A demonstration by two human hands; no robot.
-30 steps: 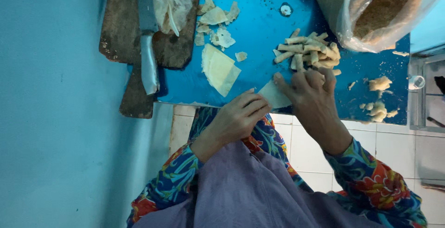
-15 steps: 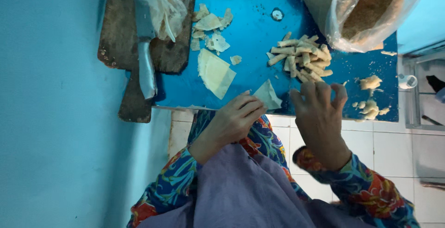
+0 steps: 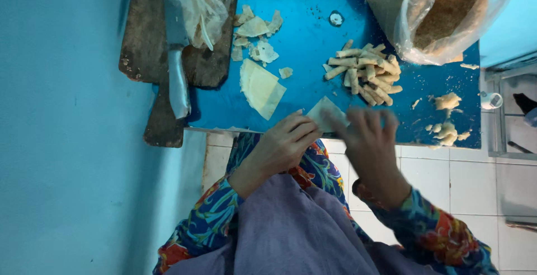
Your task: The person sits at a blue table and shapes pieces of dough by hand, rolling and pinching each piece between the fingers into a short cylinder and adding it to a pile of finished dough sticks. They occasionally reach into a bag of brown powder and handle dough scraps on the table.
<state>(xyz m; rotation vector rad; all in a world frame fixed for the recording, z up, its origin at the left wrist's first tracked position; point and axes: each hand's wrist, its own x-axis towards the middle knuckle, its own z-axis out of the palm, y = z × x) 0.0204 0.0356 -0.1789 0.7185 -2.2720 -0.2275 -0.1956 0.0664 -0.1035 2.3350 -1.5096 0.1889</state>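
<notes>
Bag of crumbs: clear plastic bag (image 3: 447, 17) at 1 o'clock on the blue table (image 3: 307, 23), mouth open, filled with brown crumbs; one of it.
Second bag: thin clear bag (image 3: 204, 1) at 11 o'clock, lying over the dark wooden board (image 3: 140, 34), pale sheets inside.
Knife: one, its blade (image 3: 178, 79) resting on the board at 10 o'clock.
Wrapper in hand: one pale triangular wrapper (image 3: 324, 113) at the table's near edge, centre of view.
Left hand: left hand (image 3: 282, 146) curled, fingertips touching the wrapper's near corner, holding it down.
Right hand: right hand (image 3: 369, 140) blurred, fingers spread above the wrapper's right side; whether it grips anything cannot be told.
Rolled pieces: heap of rolls (image 3: 366, 71) at 1 o'clock from the hands, about a dozen or more, too crowded for an exact count.
Folded sheets: one stack of wrappers (image 3: 260, 87) at 11 o'clock from the hands.
Scraps: several torn bits (image 3: 254, 37) beyond the stack.
Filling: three or so pale lumps (image 3: 447, 118) at 3 o'clock.
Small round object: one (image 3: 335, 19) at 12 o'clock, kind unclear.
</notes>
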